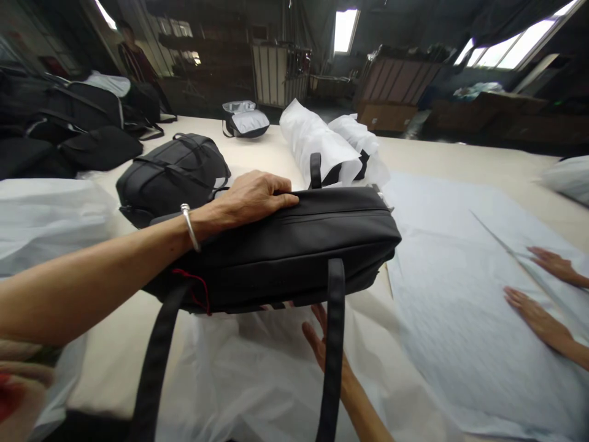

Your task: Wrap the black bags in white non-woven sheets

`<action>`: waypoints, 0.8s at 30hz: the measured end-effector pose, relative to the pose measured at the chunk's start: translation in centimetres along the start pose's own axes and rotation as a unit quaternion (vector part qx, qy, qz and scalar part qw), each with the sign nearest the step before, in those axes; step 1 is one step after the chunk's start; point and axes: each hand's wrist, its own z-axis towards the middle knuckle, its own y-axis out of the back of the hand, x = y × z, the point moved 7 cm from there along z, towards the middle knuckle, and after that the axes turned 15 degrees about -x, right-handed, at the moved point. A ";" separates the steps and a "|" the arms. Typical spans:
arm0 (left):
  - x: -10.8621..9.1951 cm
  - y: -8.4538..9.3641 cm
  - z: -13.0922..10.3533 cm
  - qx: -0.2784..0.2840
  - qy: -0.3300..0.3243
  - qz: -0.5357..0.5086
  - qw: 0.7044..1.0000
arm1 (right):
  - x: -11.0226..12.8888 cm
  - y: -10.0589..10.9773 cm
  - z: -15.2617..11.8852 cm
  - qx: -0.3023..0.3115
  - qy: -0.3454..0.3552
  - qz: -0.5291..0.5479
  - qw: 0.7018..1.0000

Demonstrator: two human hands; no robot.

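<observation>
Right under the L grip [257,195] is a blk bag [294,245], long side across; thumb + fingers pinch its top, approx. mid-length, w/ a silver bracelet [189,226] at the wrist. Below and to the rt., the R grip [318,345] is splayed, fingers apart, empty, behind a blk strap [335,307] and near the bag's lower edge; can't tell if the fingertips touch. Beneath both, a thin white sheet [257,380] covers part of the bench [414,156]. Beyond the L grip, to its left, sits a 2nd blk bag [161,181]; farther off, white-wrapped bundles [317,138]. Well to the rt. of the R grip, a co-worker's hands [538,318] lie flat on a pale sheet [446,276].
</observation>
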 end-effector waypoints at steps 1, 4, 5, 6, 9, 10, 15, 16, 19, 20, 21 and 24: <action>0.1 -0.6 0.0 0.004 -0.002 0.011 1.000 | -0.7 -0.4 0.0 0.005 -0.004 0.013 1.000; 0.7 -4.4 -0.5 0.043 -0.046 0.028 0.998 | -2.9 -1.9 0.2 0.027 -0.028 0.031 0.999; 1.0 -6.3 -0.9 0.069 -0.072 0.022 0.995 | -3.5 -2.3 0.2 0.036 -0.036 0.029 0.998; 1.4 -8.2 -1.3 0.095 -0.096 0.011 0.991 | -3.9 -2.5 0.2 0.043 -0.041 0.024 0.998; 3.1 -12.7 -1.9 0.130 -0.124 -0.011 0.984 | -4.0 -2.0 0.1 0.059 -0.044 0.003 0.997; 3.7 -13.5 -1.7 0.124 -0.119 -0.011 0.985 | -3.7 -1.5 0.0 0.068 -0.042 0.000 0.997; 3.6 -13.6 -0.9 0.081 -0.123 -0.022 0.989 | -1.7 2.6 -0.3 0.113 -0.053 0.007 0.992; 3.3 -12.6 -1.0 0.061 -0.127 -0.026 0.990 | -1.5 3.7 -0.4 0.116 -0.063 -0.002 0.991; 3.4 -7.0 -2.8 -0.074 -0.130 -0.065 0.987 | -1.9 7.3 -1.3 0.137 -0.094 -0.062 0.984; 4.1 -4.4 -4.4 -0.137 -0.120 -0.080 0.980 | -2.3 8.5 -1.7 0.142 -0.101 -0.085 0.981; 5.1 -1.9 -6.5 -0.200 -0.097 -0.090 0.971 | -2.8 9.5 -2.1 0.153 -0.107 -0.106 0.977; 10.3 3.3 -16.5 -0.312 0.126 -0.056 0.940 | -4.5 11.4 -3.1 0.213 -0.123 -0.162 0.956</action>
